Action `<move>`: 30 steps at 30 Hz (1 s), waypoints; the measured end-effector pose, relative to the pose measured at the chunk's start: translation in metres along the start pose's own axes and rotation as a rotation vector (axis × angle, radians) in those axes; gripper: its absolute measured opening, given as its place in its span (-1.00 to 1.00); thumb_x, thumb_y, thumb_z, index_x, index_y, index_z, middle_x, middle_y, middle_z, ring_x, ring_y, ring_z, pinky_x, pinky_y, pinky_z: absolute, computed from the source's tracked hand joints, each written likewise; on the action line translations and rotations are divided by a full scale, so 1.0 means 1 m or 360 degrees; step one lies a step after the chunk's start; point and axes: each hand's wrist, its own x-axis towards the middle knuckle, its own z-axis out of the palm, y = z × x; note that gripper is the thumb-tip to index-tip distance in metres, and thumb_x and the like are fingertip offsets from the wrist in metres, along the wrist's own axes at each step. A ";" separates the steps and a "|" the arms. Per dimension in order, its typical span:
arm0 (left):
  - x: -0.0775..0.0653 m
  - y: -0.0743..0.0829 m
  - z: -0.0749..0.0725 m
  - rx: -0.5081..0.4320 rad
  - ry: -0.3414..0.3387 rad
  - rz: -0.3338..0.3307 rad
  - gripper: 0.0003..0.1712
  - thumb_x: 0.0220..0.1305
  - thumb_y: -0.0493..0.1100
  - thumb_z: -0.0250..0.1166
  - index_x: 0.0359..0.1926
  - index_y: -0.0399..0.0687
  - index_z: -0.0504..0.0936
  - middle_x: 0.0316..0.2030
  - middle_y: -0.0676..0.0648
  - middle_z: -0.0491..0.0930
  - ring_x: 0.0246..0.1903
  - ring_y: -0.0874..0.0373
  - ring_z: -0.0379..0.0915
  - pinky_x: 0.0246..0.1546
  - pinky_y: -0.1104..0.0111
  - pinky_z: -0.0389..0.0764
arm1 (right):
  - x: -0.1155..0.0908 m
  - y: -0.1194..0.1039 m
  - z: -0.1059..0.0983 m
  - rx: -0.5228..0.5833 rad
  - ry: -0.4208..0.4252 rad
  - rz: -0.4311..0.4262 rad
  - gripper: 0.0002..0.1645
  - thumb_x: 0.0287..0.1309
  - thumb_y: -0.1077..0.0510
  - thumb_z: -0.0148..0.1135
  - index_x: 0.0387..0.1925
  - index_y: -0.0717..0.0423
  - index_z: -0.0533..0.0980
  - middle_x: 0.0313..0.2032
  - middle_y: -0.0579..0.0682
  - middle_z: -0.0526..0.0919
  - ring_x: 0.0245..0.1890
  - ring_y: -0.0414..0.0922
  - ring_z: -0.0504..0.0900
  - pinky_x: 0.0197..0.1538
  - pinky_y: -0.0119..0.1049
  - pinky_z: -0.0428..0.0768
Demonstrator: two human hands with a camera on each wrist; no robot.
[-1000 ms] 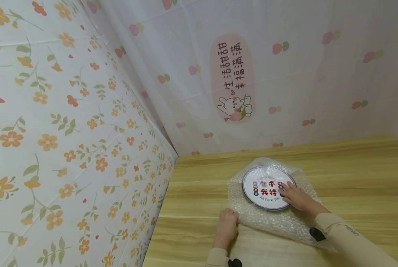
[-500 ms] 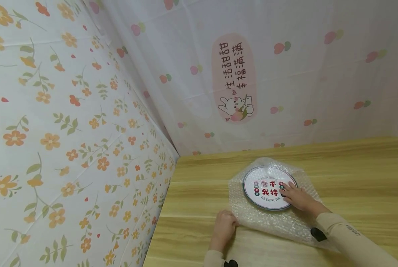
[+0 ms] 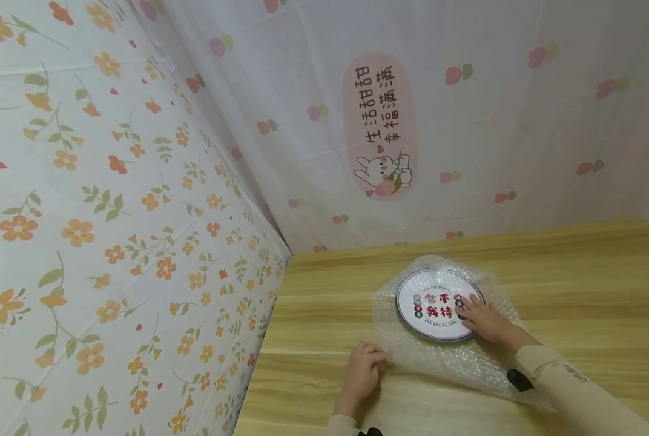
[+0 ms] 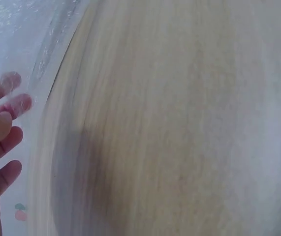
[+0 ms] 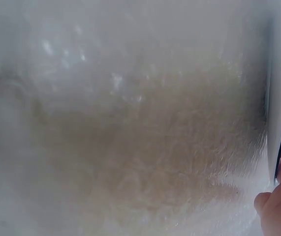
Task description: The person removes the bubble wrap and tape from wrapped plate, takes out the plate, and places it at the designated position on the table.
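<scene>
A round white plate with a dark rim and red and green lettering lies on a sheet of clear bubble wrap. My right hand rests on the plate's right side, its fingers spread over the printed face. In the right wrist view, the plate's edge stands beside the fingers, with bubble wrap filling most of the picture. At the near left corner of the sheet, my left hand pinches the wrap's edge. Thin film covers two of its fingertips in the left wrist view, with the thumb against them.
Under everything is a wood-grain table. A flower-print sheet hangs along its left side. Behind the table hangs a pale curtain with fruit prints and a pink rabbit panel.
My left hand has shifted slightly left with the edge of the bubble wrap. My right hand and the plate have stayed in place.
</scene>
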 end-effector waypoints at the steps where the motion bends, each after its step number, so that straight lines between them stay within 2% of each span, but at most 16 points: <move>1: 0.000 0.000 -0.001 -0.0035 0.0006 -0.0015 -0.59 -0.34 -0.48 0.17 -0.42 -0.03 0.73 -0.44 0.14 0.58 -0.38 0.26 0.40 -0.30 0.50 0.37 | 0.000 0.000 0.000 -0.0008 0.0003 0.0001 -0.53 0.18 0.14 0.01 0.05 0.37 0.39 0.13 0.48 0.19 0.14 0.44 0.01 -0.01 0.41 -0.05; 4: 0.000 0.000 -0.001 -0.0131 0.0007 -0.0045 -0.61 -0.35 -0.50 0.17 -0.45 -0.05 0.73 -0.45 0.11 0.58 -0.38 0.24 0.41 -0.29 0.48 0.38 | 0.000 -0.001 -0.001 -0.0021 0.0010 -0.0001 -0.53 0.18 0.14 0.01 0.05 0.37 0.39 0.13 0.48 0.19 0.14 0.44 0.01 0.00 0.41 -0.05; 7: 0.000 -0.001 -0.002 -0.0206 -0.0011 -0.0099 -0.69 -0.23 -0.49 0.19 -0.45 -0.10 0.72 -0.46 0.08 0.59 -0.38 0.24 0.42 -0.29 0.49 0.40 | 0.000 -0.002 -0.001 -0.0010 0.0006 0.0004 -0.53 0.18 0.15 0.01 0.05 0.37 0.39 0.14 0.47 0.18 0.15 0.44 0.00 0.01 0.40 -0.06; 10: -0.001 -0.001 -0.004 -0.0308 -0.0068 -0.0235 -0.79 0.01 -0.39 0.22 -0.31 -0.17 0.70 -0.46 0.06 0.60 -0.40 0.28 0.42 -0.33 0.51 0.41 | -0.001 -0.001 -0.001 -0.0022 0.0011 -0.0009 -0.54 0.18 0.15 0.01 0.04 0.37 0.40 0.13 0.48 0.20 0.14 0.44 0.02 -0.01 0.41 -0.04; 12: -0.001 -0.001 -0.005 -0.0389 -0.0106 -0.0342 -0.80 0.09 -0.30 0.22 -0.23 -0.19 0.67 -0.45 0.05 0.59 -0.40 0.30 0.41 -0.35 0.51 0.42 | -0.001 -0.002 -0.001 -0.0026 0.0016 -0.0016 -0.54 0.17 0.15 0.01 0.04 0.37 0.40 0.12 0.47 0.21 0.13 0.45 0.03 -0.02 0.42 -0.03; 14: -0.001 -0.001 -0.006 -0.0452 -0.0133 -0.0424 -0.79 0.11 -0.22 0.22 -0.23 -0.18 0.67 -0.43 0.05 0.59 -0.39 0.31 0.40 -0.35 0.49 0.42 | -0.001 -0.001 -0.001 -0.0041 0.0023 -0.0026 -0.55 0.17 0.15 0.02 0.03 0.37 0.41 0.11 0.48 0.22 0.12 0.45 0.04 -0.04 0.42 -0.01; 18: 0.000 -0.005 -0.002 -0.0519 -0.0138 -0.0476 -0.84 0.13 -0.20 0.21 -0.41 -0.15 0.70 -0.43 0.06 0.60 -0.39 0.32 0.40 -0.34 0.49 0.41 | 0.000 -0.001 -0.001 -0.0026 0.0027 -0.0026 -0.55 0.17 0.15 0.02 0.04 0.36 0.41 0.12 0.47 0.22 0.13 0.45 0.04 -0.04 0.43 -0.02; 21: 0.001 -0.007 0.002 -0.0621 -0.0127 -0.0517 -0.83 0.13 -0.21 0.21 -0.43 -0.20 0.69 -0.46 0.04 0.59 -0.42 0.34 0.38 -0.36 0.49 0.41 | 0.000 0.000 -0.001 -0.0014 0.0025 -0.0024 -0.55 0.17 0.16 0.02 0.04 0.36 0.41 0.13 0.46 0.21 0.13 0.44 0.03 -0.03 0.43 -0.04; 24: 0.002 -0.008 0.004 -0.0780 -0.0135 -0.0611 -0.84 0.13 -0.26 0.20 -0.40 -0.28 0.68 -0.49 -0.01 0.60 -0.42 0.32 0.39 -0.36 0.48 0.41 | 0.000 0.001 0.000 -0.0027 0.0025 -0.0031 -0.55 0.17 0.16 0.02 0.04 0.36 0.40 0.12 0.46 0.21 0.13 0.44 0.03 -0.04 0.43 -0.03; 27: 0.004 -0.006 0.005 -0.0951 -0.0148 -0.0720 -0.84 0.14 -0.35 0.16 -0.41 -0.36 0.65 -0.52 -0.11 0.61 -0.45 0.20 0.49 -0.33 0.47 0.45 | 0.000 0.001 0.000 -0.0024 0.0022 -0.0027 -0.55 0.17 0.16 0.02 0.05 0.35 0.40 0.13 0.45 0.21 0.14 0.44 0.03 -0.03 0.43 -0.04; 30: 0.009 0.000 -0.001 -0.1049 -0.0136 -0.0769 -0.84 0.16 -0.42 0.10 -0.40 -0.46 0.61 -0.53 -0.24 0.59 -0.49 0.03 0.54 -0.37 0.45 0.49 | 0.000 0.002 0.000 -0.0010 0.0016 -0.0029 -0.54 0.17 0.15 0.02 0.05 0.36 0.40 0.13 0.46 0.20 0.14 0.44 0.02 -0.04 0.43 -0.04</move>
